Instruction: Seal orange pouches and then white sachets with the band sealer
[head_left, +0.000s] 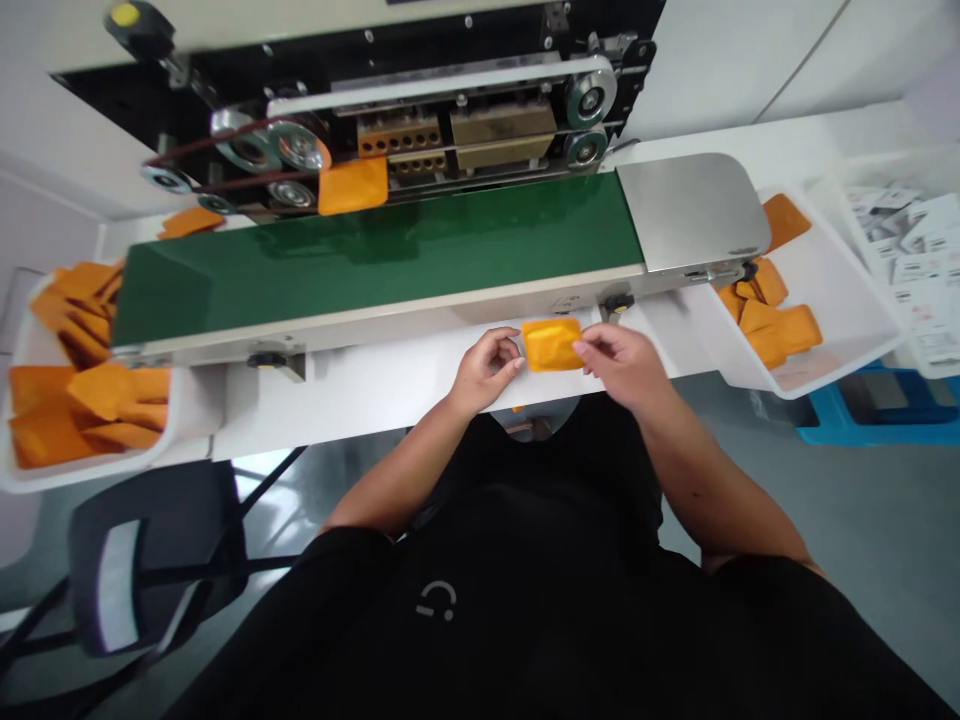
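Note:
An orange pouch (pixel 550 345) is held up in front of the conveyor, its right edge pinched between the thumb and fingers of my right hand (pixel 626 365). At the pouch's left edge is my left hand (pixel 486 372), with curled fingers and the thumb a little apart. Whether its fingertips touch the pouch I cannot tell. Behind my hands runs a green conveyor belt (pixel 390 255). A second orange pouch (pixel 352 186) hangs in the rollers of the sealing machine (pixel 499 135), above the belt's far edge.
On the left stands a white bin (pixel 196 405) piled with orange pouches. Another white bin (pixel 840 310) on the right holds several more. Beyond it lies a tray of printed packets (pixel 926 270). A blue stool (pixel 885 405) and a black chair (pixel 161 540) stand on the floor.

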